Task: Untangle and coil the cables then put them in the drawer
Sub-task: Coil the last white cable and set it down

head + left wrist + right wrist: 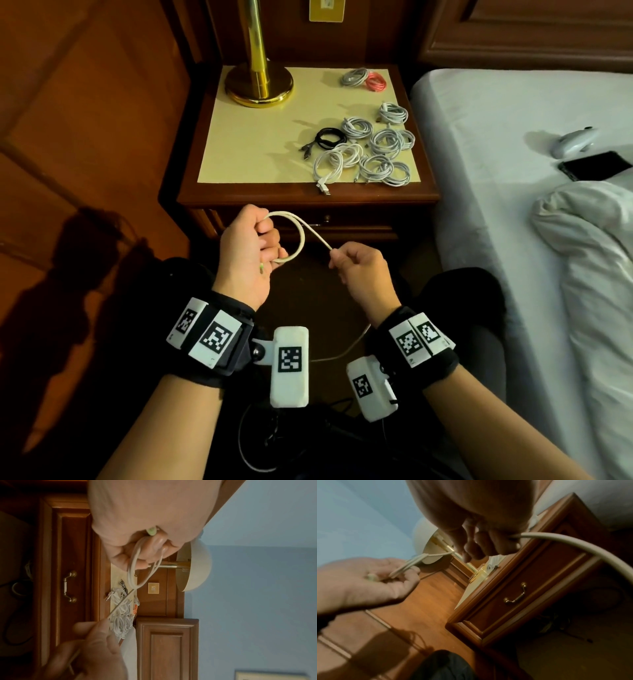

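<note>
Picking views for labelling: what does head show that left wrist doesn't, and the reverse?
Head only: the bed with a black phone, the brass lamp base, both wristbands.
Left wrist only: the drawer handle, the lampshade, the green plug in the left hand.
Both: white cable looped in the left grip, right hand pinching it, coiled cables on the nightstand.

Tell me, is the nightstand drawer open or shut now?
Shut. The drawer front sits flush in the nightstand frame, with no gap around it and its handle untouched.

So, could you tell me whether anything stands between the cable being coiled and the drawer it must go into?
Yes: the drawer is closed, so its own front blocks the way. Both hands grip the white cable before it.
</note>
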Demonstrator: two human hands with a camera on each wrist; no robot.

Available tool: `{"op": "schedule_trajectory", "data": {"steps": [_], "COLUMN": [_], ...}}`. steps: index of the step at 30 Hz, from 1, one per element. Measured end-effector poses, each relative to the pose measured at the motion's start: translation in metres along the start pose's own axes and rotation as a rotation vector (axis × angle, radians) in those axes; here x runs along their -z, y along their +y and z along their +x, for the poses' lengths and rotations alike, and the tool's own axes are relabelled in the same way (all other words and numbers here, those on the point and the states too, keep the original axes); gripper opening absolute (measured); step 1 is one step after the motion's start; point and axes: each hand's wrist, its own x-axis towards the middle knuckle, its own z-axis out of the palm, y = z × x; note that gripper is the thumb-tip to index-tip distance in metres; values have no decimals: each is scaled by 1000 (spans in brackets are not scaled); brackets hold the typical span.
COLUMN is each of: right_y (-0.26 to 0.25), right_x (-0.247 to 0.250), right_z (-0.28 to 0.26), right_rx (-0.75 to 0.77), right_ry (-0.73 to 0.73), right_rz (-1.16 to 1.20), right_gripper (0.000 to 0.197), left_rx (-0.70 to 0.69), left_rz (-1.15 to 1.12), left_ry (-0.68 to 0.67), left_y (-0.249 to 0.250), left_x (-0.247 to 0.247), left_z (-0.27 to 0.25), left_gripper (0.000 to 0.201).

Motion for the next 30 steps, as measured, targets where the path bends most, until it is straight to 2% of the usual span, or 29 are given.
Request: {"op": "schedule_trajectory", "data": {"steps": [2,5,8,10,12,16,19,22,25,27,30], "right_y": [-2,-15,-30,-39,-44,-46,-44,-34,-25,-17,-3], "right_x": [-3,-5,-3,-1,2,7,9,9,6,7,11], "right_z": [-3,-11,-17,-20,-20,-18,-18,-9,-3,0,0], "right_rx": [59,139,210,293,386,504,474,443,383,292,172], "right_ry": [-24,-170,-356,-432,-393,-93,29,177,164,149,122], "right_rz": [-185,-403,-569,-593,-499,-244,13,51,180,310,365], "right_gripper": [27,21,20,18,14,9,11,26,25,18,18], "left_rx": [-78,-198,-277,-335,-384,-366,-231,-80,-22,23,72], "left_rz": [46,185,342,496,651,861,725,534,418,316,136], "left_ry": [55,95,22,-64,-127,-134,-263,-288,-294,-311,-311], "left_y": [-1,-5,-10,-14,-18,-27,-32,-30,-24,-17,-5], "left_x": [1,1,1,1,-2,-4,-2,-6,-9,-6,-2], "left_z": [1,7,12,12,9,8,2,-7,-9,-8,-4], "left_gripper": [35,37,37,34,32,35,39,38,35,36,37]}}
